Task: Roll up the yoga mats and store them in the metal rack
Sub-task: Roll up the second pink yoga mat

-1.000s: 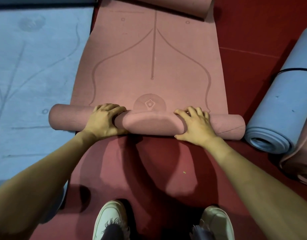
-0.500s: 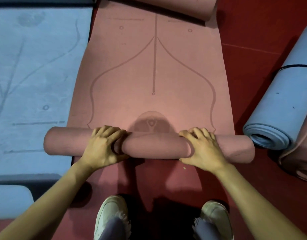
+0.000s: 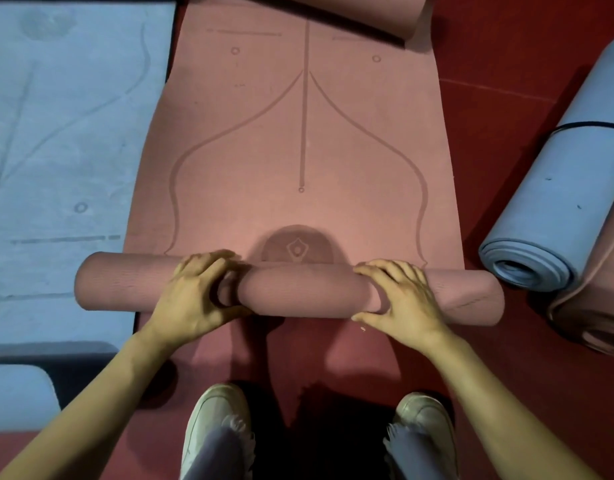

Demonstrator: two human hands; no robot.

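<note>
As fingers [image 3: 212, 263] curl over the top of the bundle and thumbs brace its near side, a person's left hand [image 3: 194, 296] and right hand [image 3: 402, 303] clamp the thick roll [image 3: 305, 292] of a pink foam yoga mat [image 3: 298, 140] printed with alignment lines, one hand on each side of the roll's middle. The roll lies crosswise on the dark red floor [image 3: 523, 64], just ahead of the person's pale sneakers [image 3: 212, 420], and its left end overhangs a flat light-blue yoga mat [image 3: 56, 133] alongside. Beyond the knuckles, a long stretch of the pink mat lies unrolled, running up to a second pink roll [image 3: 350, 12] at the top edge; whether that is this mat's far end or a separate mat cannot be told. To the right, a rolled light-blue mat [image 3: 555, 202] ringed by a dark strap rests against a rolled pink mat [image 3: 593, 306]. The job looks no more than part done: two mats appear rolled but wait on the floor, the one in hand seems to have most of its length to go, and the flat blue mat, plus a blue mat corner [image 3: 14, 393] at lower left, is untouched. The metal rack is not in view, so no mat can be counted as stored.
</note>
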